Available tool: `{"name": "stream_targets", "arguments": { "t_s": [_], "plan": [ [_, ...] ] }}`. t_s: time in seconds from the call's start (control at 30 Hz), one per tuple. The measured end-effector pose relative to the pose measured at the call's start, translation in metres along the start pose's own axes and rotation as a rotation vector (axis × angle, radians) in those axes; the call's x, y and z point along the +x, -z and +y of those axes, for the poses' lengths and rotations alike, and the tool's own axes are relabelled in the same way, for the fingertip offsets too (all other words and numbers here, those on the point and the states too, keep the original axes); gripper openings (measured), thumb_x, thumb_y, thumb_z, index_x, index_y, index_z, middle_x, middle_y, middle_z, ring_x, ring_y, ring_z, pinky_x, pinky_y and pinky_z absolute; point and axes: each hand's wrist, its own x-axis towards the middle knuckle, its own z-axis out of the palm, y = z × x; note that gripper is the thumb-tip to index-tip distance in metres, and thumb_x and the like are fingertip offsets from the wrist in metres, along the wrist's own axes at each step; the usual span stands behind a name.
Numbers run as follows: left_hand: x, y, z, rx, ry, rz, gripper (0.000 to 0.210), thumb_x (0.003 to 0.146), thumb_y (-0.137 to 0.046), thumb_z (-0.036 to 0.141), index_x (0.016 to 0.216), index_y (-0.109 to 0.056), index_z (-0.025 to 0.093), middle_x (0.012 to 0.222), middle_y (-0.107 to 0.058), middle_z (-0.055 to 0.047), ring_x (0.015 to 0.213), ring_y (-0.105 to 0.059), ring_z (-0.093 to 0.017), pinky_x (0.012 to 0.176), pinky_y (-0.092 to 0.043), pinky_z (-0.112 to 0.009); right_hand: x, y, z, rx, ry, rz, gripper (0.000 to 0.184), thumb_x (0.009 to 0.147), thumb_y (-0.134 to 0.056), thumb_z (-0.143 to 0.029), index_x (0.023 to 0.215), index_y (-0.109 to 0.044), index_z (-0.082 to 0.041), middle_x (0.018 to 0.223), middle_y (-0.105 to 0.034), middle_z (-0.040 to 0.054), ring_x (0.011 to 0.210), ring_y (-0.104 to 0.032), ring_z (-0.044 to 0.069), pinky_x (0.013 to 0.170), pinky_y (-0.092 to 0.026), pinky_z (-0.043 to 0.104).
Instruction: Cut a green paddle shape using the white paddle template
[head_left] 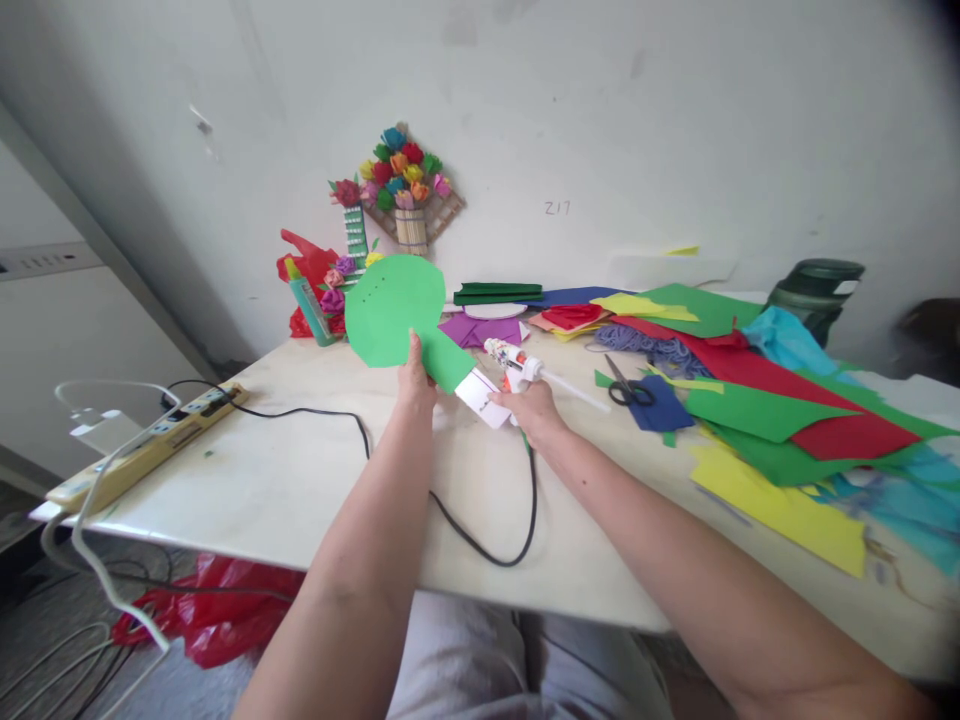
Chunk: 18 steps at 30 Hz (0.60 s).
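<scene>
My left hand [418,378] is closed on a green paper cutout [397,305], its thumb lying on the front. The cutout has a broad rounded head and a narrower strip slanting down to the right. At that strip's lower end is a white piece of paper [486,402] with faint marks. My right hand [534,405] grips a white glue gun [517,362] with a colourful pattern, and a clear glue stick [577,390] juts from its back. The right fingers also reach the white piece's edge; whether they pinch it I cannot tell.
Scissors [628,385] lie on blue paper at the right, beside coloured paper sheets [772,415] and purple yarn [660,350]. A power strip [161,435] sits at the left table edge; a black cord [480,550] loops across the table. Paper flowers [405,170] and a green bottle [814,295] stand behind.
</scene>
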Motion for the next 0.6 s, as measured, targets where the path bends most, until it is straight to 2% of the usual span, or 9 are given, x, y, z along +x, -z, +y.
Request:
{"name": "stream_targets", "arguments": {
  "t_s": [0.17, 0.37, 0.5, 0.6],
  "plan": [
    [0.005, 0.0, -0.001, -0.016, -0.008, 0.052, 0.033, 0.067, -0.07, 0.023, 0.098, -0.06, 0.02, 0.108, -0.064, -0.005, 0.1, -0.06, -0.017, 0.079, -0.051, -0.024, -0.002, 0.0, -0.001, 0.004, -0.002, -0.013, 0.026, 0.044, -0.07, -0.017, 0.065, -0.056, -0.018, 0.069, -0.062, 0.0003, 0.063, -0.06, 0.015, 0.058, -0.048, 0.025],
    [0.0, -0.005, 0.001, -0.024, -0.008, 0.101, 0.025, 0.068, -0.068, 0.021, 0.092, -0.061, 0.019, 0.102, -0.066, -0.005, 0.097, -0.061, -0.017, 0.078, -0.051, -0.024, 0.0, 0.0, 0.002, 0.008, -0.004, -0.014, 0.027, 0.043, -0.071, -0.017, 0.066, -0.057, -0.017, 0.061, -0.059, -0.0026, 0.059, -0.058, 0.014, 0.056, -0.047, 0.025],
    [-0.006, -0.011, -0.001, -0.013, 0.028, 0.016, 0.029, 0.069, -0.068, 0.033, 0.092, -0.062, 0.018, 0.092, -0.068, -0.007, 0.09, -0.064, -0.018, 0.077, -0.052, -0.028, 0.002, 0.0, 0.002, 0.046, 0.018, -0.007, 0.027, 0.043, -0.071, -0.016, 0.067, -0.056, -0.017, 0.061, -0.057, -0.0038, 0.057, -0.056, 0.012, 0.056, -0.045, 0.024],
    [-0.01, -0.015, -0.003, 0.012, 0.038, -0.044, 0.026, 0.068, -0.069, 0.03, 0.089, -0.062, 0.016, 0.09, -0.067, -0.007, 0.085, -0.064, -0.018, 0.077, -0.052, -0.029, 0.003, -0.001, 0.0, 0.05, -0.008, 0.018, 0.027, 0.043, -0.07, -0.017, 0.066, -0.056, -0.017, 0.061, -0.057, -0.0036, 0.057, -0.056, 0.012, 0.056, -0.046, 0.025]
  ]
}}
